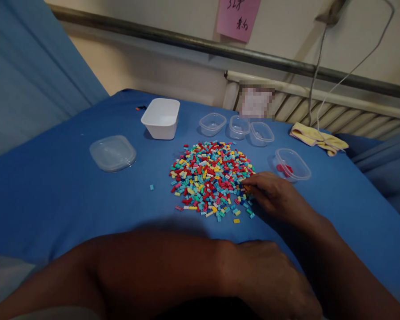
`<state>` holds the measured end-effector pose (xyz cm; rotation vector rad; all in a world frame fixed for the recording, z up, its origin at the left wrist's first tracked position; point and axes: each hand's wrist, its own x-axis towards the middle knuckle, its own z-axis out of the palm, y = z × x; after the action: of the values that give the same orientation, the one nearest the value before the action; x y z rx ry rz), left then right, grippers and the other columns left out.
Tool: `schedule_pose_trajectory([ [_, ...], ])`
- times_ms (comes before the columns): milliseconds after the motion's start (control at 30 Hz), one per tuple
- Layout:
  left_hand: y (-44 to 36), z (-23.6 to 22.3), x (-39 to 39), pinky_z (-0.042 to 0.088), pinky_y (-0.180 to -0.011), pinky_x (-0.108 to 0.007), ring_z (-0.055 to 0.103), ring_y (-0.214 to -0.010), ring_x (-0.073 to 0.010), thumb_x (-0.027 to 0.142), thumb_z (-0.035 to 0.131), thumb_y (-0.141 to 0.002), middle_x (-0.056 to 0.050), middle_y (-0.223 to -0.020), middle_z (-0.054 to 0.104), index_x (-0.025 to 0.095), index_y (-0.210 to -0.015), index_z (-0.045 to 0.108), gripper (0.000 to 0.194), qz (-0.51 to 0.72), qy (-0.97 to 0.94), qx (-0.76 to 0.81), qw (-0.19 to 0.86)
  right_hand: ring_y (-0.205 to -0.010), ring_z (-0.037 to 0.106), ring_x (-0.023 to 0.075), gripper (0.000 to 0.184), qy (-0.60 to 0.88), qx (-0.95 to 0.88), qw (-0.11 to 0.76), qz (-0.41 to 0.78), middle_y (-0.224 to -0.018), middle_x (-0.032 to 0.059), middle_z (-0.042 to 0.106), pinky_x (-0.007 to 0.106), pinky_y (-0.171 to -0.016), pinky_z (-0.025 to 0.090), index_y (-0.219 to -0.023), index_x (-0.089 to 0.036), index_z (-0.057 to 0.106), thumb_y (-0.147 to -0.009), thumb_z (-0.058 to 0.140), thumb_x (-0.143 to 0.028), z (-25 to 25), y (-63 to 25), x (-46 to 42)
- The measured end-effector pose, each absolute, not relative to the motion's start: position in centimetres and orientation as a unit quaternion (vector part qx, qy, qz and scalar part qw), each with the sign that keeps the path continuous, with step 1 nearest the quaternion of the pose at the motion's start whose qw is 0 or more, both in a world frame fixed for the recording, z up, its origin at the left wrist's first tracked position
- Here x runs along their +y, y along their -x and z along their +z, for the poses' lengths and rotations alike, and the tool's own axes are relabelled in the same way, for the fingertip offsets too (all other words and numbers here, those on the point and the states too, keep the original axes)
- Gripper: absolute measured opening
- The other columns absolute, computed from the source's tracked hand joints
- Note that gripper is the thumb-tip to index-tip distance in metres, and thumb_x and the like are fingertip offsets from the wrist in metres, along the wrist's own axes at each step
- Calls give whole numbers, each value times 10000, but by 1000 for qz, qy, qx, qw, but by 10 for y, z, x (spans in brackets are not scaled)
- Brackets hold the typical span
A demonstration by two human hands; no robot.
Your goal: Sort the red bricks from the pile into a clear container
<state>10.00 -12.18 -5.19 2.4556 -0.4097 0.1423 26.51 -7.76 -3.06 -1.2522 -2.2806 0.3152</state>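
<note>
A loose pile of small toy bricks [210, 178] in red, turquoise, yellow, blue, pink and white is spread over the blue cloth. At its right edge is my right hand [275, 193], fingers bent and drawn together among the bricks. Orange bricks show by the fingertips; what sits between them is too small to make out. My left hand [273, 275] lies across the foreground in front of my body, back upward, with its fingers hidden. Just beyond my right hand stands a clear plastic tub [302, 171] with a few red bricks inside.
A white plastic bin [162, 118] stands behind the pile, with clear tubs [212, 124] to its right. Clear lids [113, 153] lie at left. One turquoise brick [151, 187] is apart. A yellow cloth [316, 138] lies near the radiator [293, 109].
</note>
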Motion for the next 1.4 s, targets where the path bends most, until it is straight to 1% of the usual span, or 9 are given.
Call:
schedule_pose_trajectory([
  [167, -99, -47, -121, 470, -524, -365, 760, -928, -195, 322, 570, -1039, 16, -1090, 792, 252, -953, 645, 135, 33, -938, -150, 312, -936, 753, 226, 286, 450, -839, 257, 169, -1054, 76, 814, 375, -835, 602, -1256, -220, 748, -1035, 582, -146, -24, -262, -82],
  [367, -99, -47, -122, 483, -541, -381, 757, -917, -209, 318, 583, -1030, 1, -1105, 794, 248, -1004, 669, 113, 28, -943, -149, 296, -1009, 767, 247, 270, 458, -836, 239, 184, -1108, 90, 817, 401, -900, 608, -1214, -228, 763, -1030, 577, -163, -20, -260, -85],
  [533, -99, -49, -124, 448, -493, -366, 747, -876, -195, 321, 592, -1027, 23, -1060, 788, 263, -959, 665, 116, 45, -939, -144, 308, -896, 751, 220, 266, 478, -821, 236, 204, -1037, 65, 810, 356, -779, 589, -1240, -242, 749, -1039, 583, -189, -17, -260, -88],
  [700, -98, -47, -125, 487, -533, -380, 742, -880, -204, 313, 560, -1051, 10, -1033, 772, 249, -989, 675, 145, 50, -943, -148, 295, -992, 744, 231, 219, 420, -862, 212, 189, -1072, 70, 801, 377, -863, 589, -1211, -231, 732, -1033, 616, -182, -18, -258, -88],
  [833, -98, -45, -123, 495, -542, -388, 745, -884, -207, 326, 542, -1054, 9, -1068, 780, 254, -981, 669, 163, 36, -944, -149, 291, -976, 754, 219, 264, 443, -855, 190, 193, -1068, 58, 808, 367, -861, 586, -1184, -238, 752, -1008, 592, -122, -16, -264, -88],
  [1000, -98, -46, -123, 495, -531, -379, 742, -874, -213, 324, 568, -1035, -3, -1044, 781, 232, -1011, 696, 159, 37, -944, -155, 290, -866, 753, 193, 188, 488, -819, 212, 215, -991, 31, 806, 320, -756, 582, -1139, -249, 778, -1040, 624, -205, -12, -280, -88],
  [1100, -98, -49, -124, 501, -530, -378, 742, -881, -204, 332, 576, -1041, 1, -1040, 782, 234, -1013, 697, 158, 43, -944, -160, 285, -911, 758, 201, 178, 480, -825, 223, 196, -1030, 47, 809, 336, -804, 596, -1140, -242, 781, -1047, 633, -208, -14, -282, -86],
  [1200, -97, -51, -125, 502, -525, -380, 746, -895, -196, 327, 577, -1042, 7, -1074, 787, 239, -1037, 709, 159, 51, -947, -156, 277, -994, 765, 214, 265, 438, -853, 214, 187, -1083, 57, 811, 354, -875, 603, -1208, -255, 786, -1029, 624, -146, -19, -279, -85],
  [1400, -99, -57, -124, 496, -514, -361, 764, -898, -196, 346, 594, -1024, 10, -1096, 799, 232, -1040, 724, 174, 68, -943, -161, 284, -1018, 758, 253, 305, 444, -865, 169, 163, -1081, 86, 805, 375, -876, 595, -1262, -251, 800, -1031, 623, -161, -22, -274, -84],
])
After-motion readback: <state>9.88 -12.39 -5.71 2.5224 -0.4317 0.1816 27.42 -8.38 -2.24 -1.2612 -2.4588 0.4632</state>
